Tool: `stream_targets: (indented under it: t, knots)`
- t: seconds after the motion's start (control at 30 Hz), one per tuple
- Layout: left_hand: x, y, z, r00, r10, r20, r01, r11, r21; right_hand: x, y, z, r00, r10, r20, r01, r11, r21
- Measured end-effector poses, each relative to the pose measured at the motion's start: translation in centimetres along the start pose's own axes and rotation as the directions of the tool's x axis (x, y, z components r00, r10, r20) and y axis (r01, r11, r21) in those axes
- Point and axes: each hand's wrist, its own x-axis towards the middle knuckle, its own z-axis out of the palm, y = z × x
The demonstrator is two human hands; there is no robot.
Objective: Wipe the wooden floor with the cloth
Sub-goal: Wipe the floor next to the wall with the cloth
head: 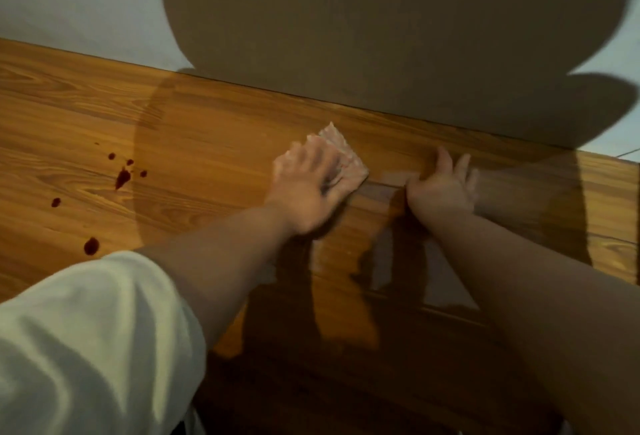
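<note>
Left hand (308, 188) flat, fingers straight, pressing cloth (341, 147) on floor (207, 143) | right hand (443, 188) spread, braced, holding nothing | risk: red drops (122, 178) well left may smear or get missed.

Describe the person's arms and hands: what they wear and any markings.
A loose, creased off-white sleeve covers the left upper arm and ends near the elbow; the left forearm below it is bare. The right forearm is bare as far as the frame shows. The left hand and right hand wear no gloves; no watch or bracelet shows.
</note>
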Motion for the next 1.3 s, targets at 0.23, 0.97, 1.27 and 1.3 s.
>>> stream_targets:
  t: [0.23, 0.97, 1.27, 1.3]
  knots:
    - [1.6, -4.0, -1.4, 0.961, 0.267, -0.07, -0.245, 0.943, 0.227, 1.0, 3.5, 1.9, 0.978, -0.199, 0.063, 0.209, 0.946, -0.248]
    - [7.4, -10.5, -2.7, 0.689, -0.702, -0.183, 0.686, 0.712, -0.15, -1.2, 1.5, 5.0, 0.988, -0.123, -0.09, 0.081, 0.923, -0.376]
    - [4.5, -0.5, 0.1, 0.907, 0.422, -0.009, -0.411, 0.887, 0.209, -1.3, 1.2, 4.7, 0.993, -0.097, -0.073, 0.063, 0.925, -0.375]
    - [4.0, -1.6, -0.3, 0.923, 0.385, -0.017, -0.37, 0.897, 0.241, -1.3, 1.2, 4.7, 0.993, -0.098, -0.067, 0.067, 0.927, -0.37]
